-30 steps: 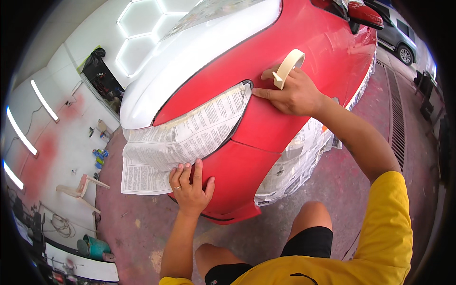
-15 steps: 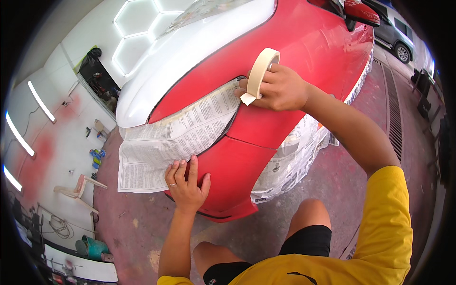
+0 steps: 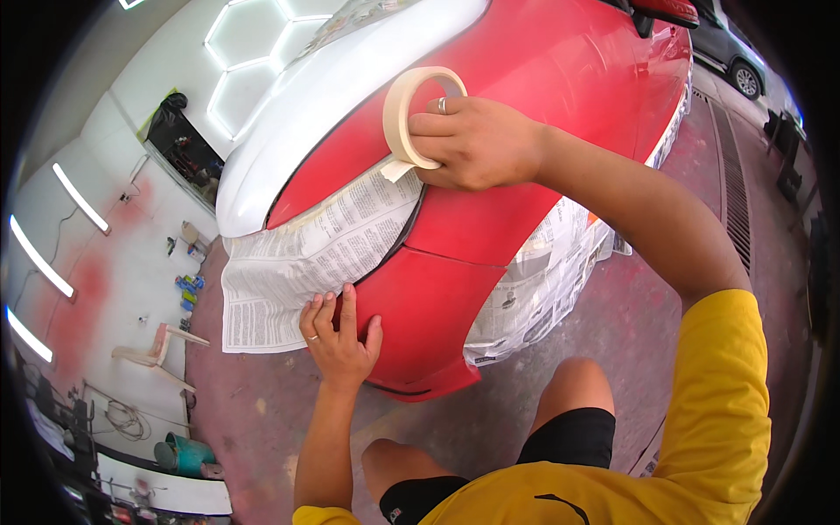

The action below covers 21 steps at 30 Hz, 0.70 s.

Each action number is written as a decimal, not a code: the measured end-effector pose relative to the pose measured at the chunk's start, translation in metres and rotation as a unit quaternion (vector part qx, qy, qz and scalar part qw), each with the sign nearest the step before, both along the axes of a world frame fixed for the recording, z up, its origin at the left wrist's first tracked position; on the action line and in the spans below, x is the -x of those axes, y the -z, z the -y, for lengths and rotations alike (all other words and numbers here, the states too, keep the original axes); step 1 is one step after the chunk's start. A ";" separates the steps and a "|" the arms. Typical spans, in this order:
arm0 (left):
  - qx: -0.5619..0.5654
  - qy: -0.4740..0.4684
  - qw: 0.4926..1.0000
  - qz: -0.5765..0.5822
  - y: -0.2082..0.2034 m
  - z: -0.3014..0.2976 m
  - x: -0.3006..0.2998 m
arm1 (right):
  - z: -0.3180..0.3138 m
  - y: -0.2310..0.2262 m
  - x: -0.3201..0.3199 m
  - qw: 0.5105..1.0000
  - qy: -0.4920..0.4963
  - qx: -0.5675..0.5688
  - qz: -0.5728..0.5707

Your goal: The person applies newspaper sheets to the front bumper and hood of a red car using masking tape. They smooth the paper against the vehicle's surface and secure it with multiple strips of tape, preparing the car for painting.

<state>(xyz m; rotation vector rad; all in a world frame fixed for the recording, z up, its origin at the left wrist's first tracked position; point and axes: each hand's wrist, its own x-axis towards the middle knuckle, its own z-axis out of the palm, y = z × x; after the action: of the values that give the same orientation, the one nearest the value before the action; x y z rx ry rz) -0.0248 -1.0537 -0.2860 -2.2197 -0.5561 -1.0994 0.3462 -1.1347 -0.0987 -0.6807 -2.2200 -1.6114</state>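
A roll of cream masking tape (image 3: 398, 120) is in my right hand (image 3: 479, 144), with fingers closed through and around its ring. A short loose tape end hangs below the roll, over the upper end of a newspaper sheet (image 3: 324, 234). That sheet covers the headlight area of a red car (image 3: 437, 297), and its lower left part sticks out past the bodywork. My left hand (image 3: 339, 339) lies open, fingers spread, with fingertips on the paper's lower edge and the red bumper beside it. A dark curved gap shows along the sheet's right edge.
The car's hood (image 3: 350, 105) is white. More newspaper (image 3: 534, 289) wraps the wheel area. A plastic chair (image 3: 157, 350) and a green bucket (image 3: 185, 455) stand at the left wall. A floor grate (image 3: 733, 188) runs at right, near a grey vehicle (image 3: 731, 52).
My right hand has moved left with the tape roll, away from the headlight's upper corner. The roll has turned to show more of its ring. My left hand stays on the paper's edge.
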 end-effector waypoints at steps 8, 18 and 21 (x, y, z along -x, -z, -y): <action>0.006 0.014 1.000 -0.001 0.001 0.001 -0.002 | -0.003 0.012 -0.004 0.998 -0.015 -0.020 -0.050; 0.002 0.000 1.000 0.009 0.002 -0.001 -0.002 | 0.000 0.019 -0.018 0.998 -0.012 -0.031 -0.044; 0.003 -0.001 1.000 0.011 0.004 -0.001 -0.001 | 0.000 0.022 -0.018 0.999 0.000 -0.018 -0.039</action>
<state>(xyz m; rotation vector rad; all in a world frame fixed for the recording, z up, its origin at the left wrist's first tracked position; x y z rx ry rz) -0.0236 -1.0523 -0.2898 -2.2134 -0.5724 -1.1233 0.3642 -1.1344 -0.1204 -0.7204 -2.1298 -1.5923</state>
